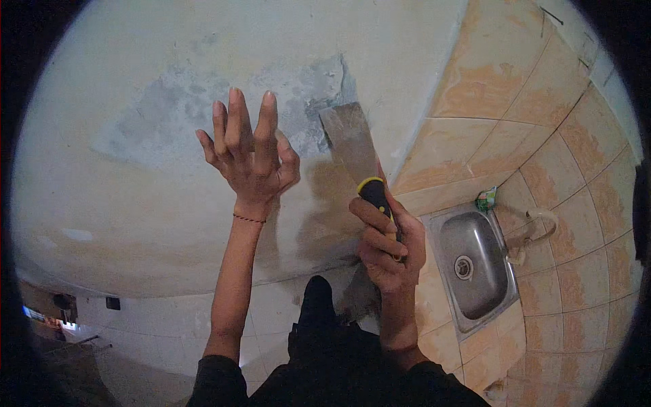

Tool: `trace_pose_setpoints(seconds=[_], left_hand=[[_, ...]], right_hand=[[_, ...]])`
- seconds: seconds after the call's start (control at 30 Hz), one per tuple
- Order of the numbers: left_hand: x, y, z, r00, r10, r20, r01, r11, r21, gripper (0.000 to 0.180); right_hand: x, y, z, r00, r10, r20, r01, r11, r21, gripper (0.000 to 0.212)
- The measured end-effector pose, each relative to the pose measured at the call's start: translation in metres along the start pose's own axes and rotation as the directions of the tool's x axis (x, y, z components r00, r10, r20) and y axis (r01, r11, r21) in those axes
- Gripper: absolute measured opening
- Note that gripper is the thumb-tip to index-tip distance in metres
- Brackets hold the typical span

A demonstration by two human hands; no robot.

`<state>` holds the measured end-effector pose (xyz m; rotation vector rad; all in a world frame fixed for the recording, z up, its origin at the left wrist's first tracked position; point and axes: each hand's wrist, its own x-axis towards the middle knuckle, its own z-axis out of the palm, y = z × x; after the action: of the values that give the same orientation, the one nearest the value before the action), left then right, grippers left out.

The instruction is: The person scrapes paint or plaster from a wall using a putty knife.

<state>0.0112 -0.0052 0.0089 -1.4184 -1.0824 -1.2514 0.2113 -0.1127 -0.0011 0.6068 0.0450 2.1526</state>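
Note:
My right hand (388,237) is wrapped round the black and yellow handle of a putty knife (352,142). Its wide metal blade points up and meets the right end of a bare grey patch (169,112) on the pale wall (380,41). Paint along that edge looks cracked and lifted. My left hand (249,146), with a thin cord at the wrist, is raised before the patch with fingers spread and nothing in it. Whether its fingertips touch the wall I cannot tell.
To the right, a steel sink (480,271) is set in a tiled counter (434,298), with a pale tap (539,227) and a small green packet (486,199) beside it. Orange-beige wall tiles (488,74) border the painted wall. Light floor tiles (156,319) lie below.

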Motion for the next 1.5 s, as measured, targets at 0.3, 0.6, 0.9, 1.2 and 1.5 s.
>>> trace_pose_setpoints(seconds=[0.3,0.6,0.9,1.2,1.5], left_hand=[[-0.002,-0.002,0.001,1.000,0.004,-0.011,-0.004,1.000,-0.001,0.053],[0.000,-0.001,0.001,1.000,-0.012,-0.016,0.012,1.000,-0.005,0.052],[-0.002,-0.002,0.001,1.000,-0.003,-0.024,0.003,1.000,0.006,0.052],[-0.001,0.000,0.000,1.000,-0.006,-0.010,0.006,1.000,-0.012,0.053],[-0.002,-0.001,-0.001,1.000,0.006,-0.010,-0.006,1.000,-0.009,0.054]], right_hand=[[0.000,-0.001,0.012,0.997,0.017,-0.069,-0.017,1.000,-0.007,0.043],[0.001,-0.003,0.009,0.998,-0.001,-0.058,0.007,0.995,0.103,0.031],[0.003,0.001,0.010,1.000,0.000,-0.030,0.004,0.991,0.131,0.033],[0.003,-0.007,0.005,0.999,0.047,-0.001,-0.046,0.988,0.145,0.031],[0.003,-0.006,0.009,0.997,0.076,-0.014,-0.073,0.987,0.144,0.044]])
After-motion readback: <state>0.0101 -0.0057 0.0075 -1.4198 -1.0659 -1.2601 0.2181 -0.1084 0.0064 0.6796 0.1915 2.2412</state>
